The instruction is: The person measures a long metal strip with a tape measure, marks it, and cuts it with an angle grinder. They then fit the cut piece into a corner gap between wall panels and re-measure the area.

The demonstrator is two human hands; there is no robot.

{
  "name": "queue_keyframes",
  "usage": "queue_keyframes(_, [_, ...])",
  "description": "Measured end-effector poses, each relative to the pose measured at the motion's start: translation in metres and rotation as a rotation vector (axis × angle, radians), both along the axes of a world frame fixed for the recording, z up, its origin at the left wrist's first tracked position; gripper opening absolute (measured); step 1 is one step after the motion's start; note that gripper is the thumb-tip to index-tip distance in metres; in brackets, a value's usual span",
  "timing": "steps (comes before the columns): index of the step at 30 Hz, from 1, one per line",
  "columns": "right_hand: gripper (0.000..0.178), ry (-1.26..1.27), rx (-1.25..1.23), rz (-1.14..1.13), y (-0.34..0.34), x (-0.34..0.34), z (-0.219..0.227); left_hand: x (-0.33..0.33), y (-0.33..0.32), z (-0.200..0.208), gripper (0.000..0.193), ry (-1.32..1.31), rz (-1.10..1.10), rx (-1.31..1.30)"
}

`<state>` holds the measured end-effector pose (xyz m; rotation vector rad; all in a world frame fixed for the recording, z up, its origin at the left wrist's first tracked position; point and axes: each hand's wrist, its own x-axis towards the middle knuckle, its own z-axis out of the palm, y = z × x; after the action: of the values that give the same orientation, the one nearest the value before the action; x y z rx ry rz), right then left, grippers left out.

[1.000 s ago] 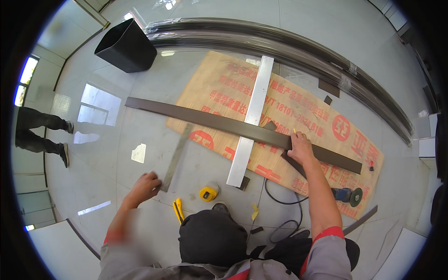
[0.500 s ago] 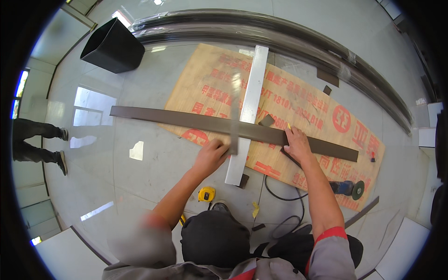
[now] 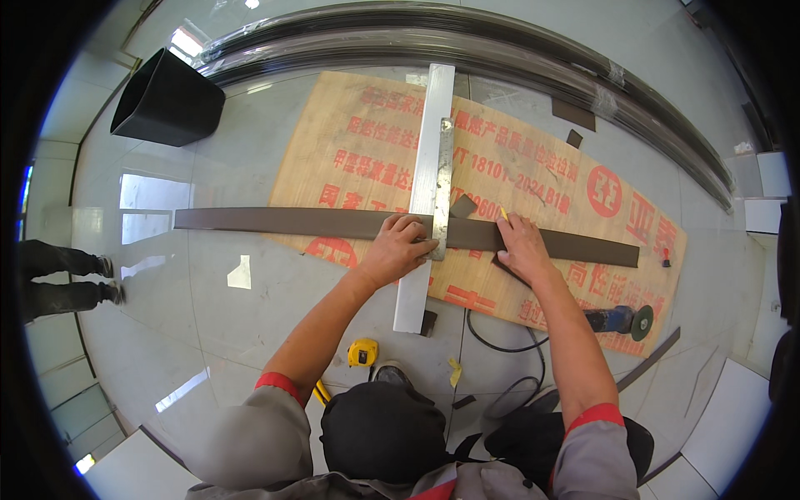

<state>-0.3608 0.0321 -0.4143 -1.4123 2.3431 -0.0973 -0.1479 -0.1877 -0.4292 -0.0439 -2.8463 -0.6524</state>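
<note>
A long brown strip [image 3: 308, 220] lies crosswise over a white rectangular bar [image 3: 408, 300]. My left hand [image 3: 398, 248] rests on the strip where the two cross. Its closed fingers grip the lower end of a worn metal ruler [image 3: 445, 171], which lies across the strip beside the white bar. My right hand [image 3: 525, 248] bears on the strip farther right, fingers bent over it. A thin yellow pencil-like stick [image 3: 503, 214] pokes out from between those fingers; most of it is hidden. A small dark offcut [image 3: 463, 206] sits just behind the strip.
Beneath is a wooden board [image 3: 333, 125] with red print. An angle grinder [image 3: 621, 320] with a cord lies at right, a yellow tape measure [image 3: 362, 352] near my foot. Wrapped long profiles [image 3: 400, 46] and a black bin [image 3: 171, 100] stand behind. Someone's legs [image 3: 67, 271] show at left.
My left hand has moved forward and right onto the strip, bringing the ruler down beside the white bar, where it now looks still. My right hand stays on the strip with the yellow stick.
</note>
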Motion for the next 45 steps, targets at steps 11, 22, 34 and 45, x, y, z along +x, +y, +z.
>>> queue_keyframes(11, [0.068, -0.042, -0.055, 0.049, 0.002, -0.008, -0.001, -0.002, -0.001, -0.003, 0.039, -0.03, -0.048, -0.011])
queue_keyframes(22, [0.067, -0.047, -0.036, 0.058, 0.001, -0.011, -0.005, -0.003, 0.003, -0.005, 0.032, 0.008, -0.047, -0.05])
queue_keyframes(34, [0.064, -0.046, -0.066, 0.06, 0.001, -0.009, -0.003, -0.006, 0.002, 0.005, 0.045, -0.05, 0.009, -0.028])
queue_keyframes(45, [0.066, -0.212, -0.171, -0.07, -0.006, -0.006, 0.019, -0.013, -0.01, 0.011, 0.054, -0.205, -0.012, 0.0])
